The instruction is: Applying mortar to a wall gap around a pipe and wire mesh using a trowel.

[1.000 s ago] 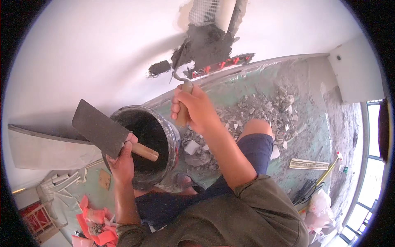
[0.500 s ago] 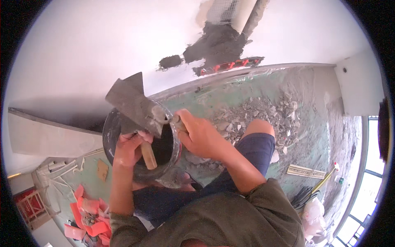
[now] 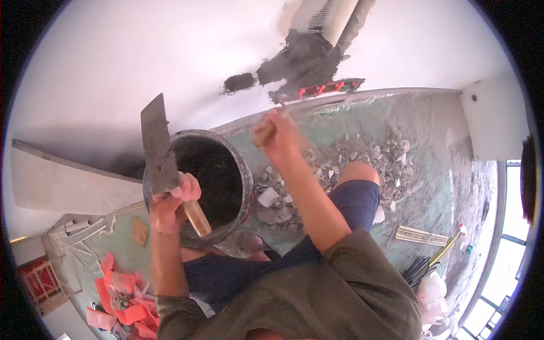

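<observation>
My left hand is closed round a brick trowel with a flat rectangular blade and a wooden handle. Its blade points up, smeared with grey mortar, beside the rim of a black bucket. My right hand, blurred, grips the wooden handle of a second trowel close to the wall. That trowel's blade is mostly hidden from view. Ahead lies a patch of wet dark mortar on the white wall, above a row of red electrical boxes. Inside the bucket it is dark.
Broken rubble covers the floor around my right knee. A pale board leans at the left, and red plastic scraps lie lower left. At the right are a pale slatted strip and a white bag.
My right hand has moved up and away from the bucket toward the wall with its trowel. The two blades, crossed before, are now apart; the left trowel stands more upright.
</observation>
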`<action>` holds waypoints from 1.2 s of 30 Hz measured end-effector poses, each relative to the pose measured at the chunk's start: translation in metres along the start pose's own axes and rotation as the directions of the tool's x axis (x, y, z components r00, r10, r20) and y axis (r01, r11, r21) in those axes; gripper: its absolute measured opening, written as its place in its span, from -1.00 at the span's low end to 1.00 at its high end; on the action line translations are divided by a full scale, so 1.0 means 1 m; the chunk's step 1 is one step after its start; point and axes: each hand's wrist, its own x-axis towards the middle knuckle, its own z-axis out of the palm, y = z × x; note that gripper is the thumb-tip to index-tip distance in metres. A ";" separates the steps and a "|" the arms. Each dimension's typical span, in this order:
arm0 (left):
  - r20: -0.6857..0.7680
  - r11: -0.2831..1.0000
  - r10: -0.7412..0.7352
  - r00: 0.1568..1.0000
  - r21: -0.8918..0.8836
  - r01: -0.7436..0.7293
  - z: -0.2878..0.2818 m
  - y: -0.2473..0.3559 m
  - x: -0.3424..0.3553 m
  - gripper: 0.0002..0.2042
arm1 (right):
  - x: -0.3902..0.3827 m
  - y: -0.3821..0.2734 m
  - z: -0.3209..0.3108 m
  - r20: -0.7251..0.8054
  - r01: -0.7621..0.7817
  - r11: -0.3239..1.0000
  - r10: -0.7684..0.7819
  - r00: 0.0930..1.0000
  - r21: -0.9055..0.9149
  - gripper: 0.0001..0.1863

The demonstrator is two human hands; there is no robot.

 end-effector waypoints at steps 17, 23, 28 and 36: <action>-0.090 1.000 -0.012 0.996 0.019 0.014 0.009 0.006 -0.005 -0.92 | -0.027 0.003 0.088 0.131 -0.165 0.971 0.188 0.973 -0.171 -0.81; -0.183 0.999 -0.051 0.982 0.002 0.052 0.029 -0.005 0.000 -0.90 | -0.066 -0.033 0.074 0.061 -0.357 0.908 0.378 0.924 -0.221 -0.85; -0.303 0.998 -0.038 0.952 -0.057 0.022 0.064 -0.006 0.003 -0.91 | -0.078 -0.087 0.038 0.101 -0.597 0.797 0.604 0.791 -0.091 -0.86; -0.484 0.965 -0.210 0.849 -0.242 0.101 0.147 -0.048 0.002 -0.88 | -0.077 -0.216 -0.015 0.188 -0.767 0.572 0.820 0.540 -0.293 -0.75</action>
